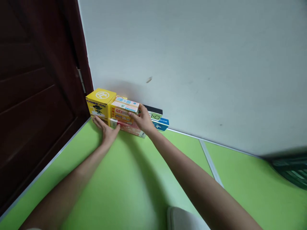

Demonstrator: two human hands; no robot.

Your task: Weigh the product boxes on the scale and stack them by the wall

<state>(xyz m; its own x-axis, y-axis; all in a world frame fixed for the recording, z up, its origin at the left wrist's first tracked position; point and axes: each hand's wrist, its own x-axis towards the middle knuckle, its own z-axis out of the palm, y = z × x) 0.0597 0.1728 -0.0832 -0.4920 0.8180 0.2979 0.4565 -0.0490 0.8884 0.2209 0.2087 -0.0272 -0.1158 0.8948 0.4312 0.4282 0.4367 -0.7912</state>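
Note:
My right hand (pixel 142 120) grips an orange and white soap box (pixel 123 115) at its right end, thumb and fingers on opposite sides. That carton sits on top of a long pink box (pixel 130 128) lying on the floor. Against the left end stands a yellow cube-shaped box (pixel 102 95) marked "COME ON". My left hand (pixel 105 131) is open, its fingers against the yellow box's lower front and its thumb at the pink box. Behind my right hand, a black and pale green box (pixel 155 113) rests on a blue box (pixel 162 124).
A dark brown door (pixel 28 95) with its frame borders the left side. The white wall (pixel 203 70) rises right behind the boxes. A green plastic basket (pixel 292 172) stands at the far right on the green floor (pixel 115 191). Something pale (pixel 183 218) shows at the bottom edge.

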